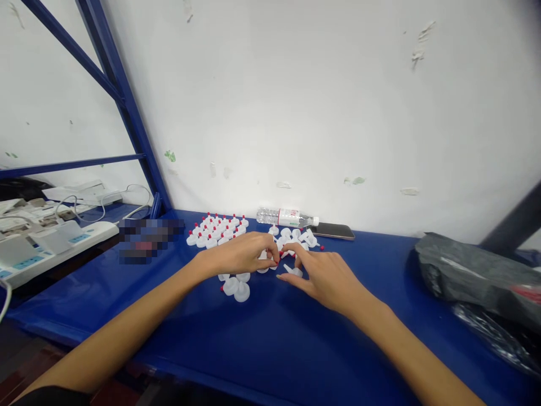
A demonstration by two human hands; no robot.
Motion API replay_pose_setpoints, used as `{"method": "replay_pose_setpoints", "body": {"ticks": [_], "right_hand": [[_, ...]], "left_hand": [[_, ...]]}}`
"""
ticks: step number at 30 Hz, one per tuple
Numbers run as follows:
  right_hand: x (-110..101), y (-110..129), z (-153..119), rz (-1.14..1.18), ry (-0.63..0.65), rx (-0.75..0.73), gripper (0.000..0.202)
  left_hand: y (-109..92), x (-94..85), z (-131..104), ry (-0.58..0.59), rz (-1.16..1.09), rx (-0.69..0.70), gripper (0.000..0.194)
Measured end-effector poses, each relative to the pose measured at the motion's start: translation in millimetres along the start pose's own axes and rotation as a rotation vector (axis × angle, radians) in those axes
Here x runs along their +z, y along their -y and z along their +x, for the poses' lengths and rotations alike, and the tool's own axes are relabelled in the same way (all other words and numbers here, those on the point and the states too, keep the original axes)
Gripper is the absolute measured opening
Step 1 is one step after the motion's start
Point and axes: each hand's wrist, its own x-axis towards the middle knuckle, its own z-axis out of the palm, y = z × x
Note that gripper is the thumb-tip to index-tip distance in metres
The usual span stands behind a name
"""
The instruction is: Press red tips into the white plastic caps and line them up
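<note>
My left hand [252,252] is closed in a pinch over a loose pile of white nozzle caps, with a small red tip cap [277,261] at its fingertips. Thumb and fingers apart, my right hand [324,274] reaches in from the other side. Between its fingers a white nozzle cap [292,271] lies tilted on the blue table [262,338]. Left of the pile, white nozzle caps with red tips [217,228] stand upright in rows. Several more nozzle caps [242,291] lie loose nearer to me, below my left hand.
A clear water bottle [289,217] lies on its side by the wall, next to a phone [333,230]. Power strips [63,248] with plugs and cables are at the left, near a blue metal frame [127,107]. A dark plastic bag [477,276] rests at the right.
</note>
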Motion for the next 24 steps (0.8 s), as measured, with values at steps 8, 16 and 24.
{"method": "replay_pose_setpoints", "body": {"ticks": [8, 16, 24], "right_hand": [[-0.5, 1.5, 0.2, -0.002, 0.007, -0.002, 0.043], [1.0, 1.4, 0.4, -0.008, -0.019, -0.004, 0.053], [3.0, -0.8, 1.2, -0.033, -0.077, 0.034, 0.054]], "left_hand": [[-2.6, 4.0, 4.2, -0.021, -0.154, 0.029, 0.016], [-2.4, 8.1, 5.3, -0.063, -0.202, 0.092, 0.017], [-0.8, 8.1, 4.8, -0.021, -0.344, -0.02, 0.023]]}}
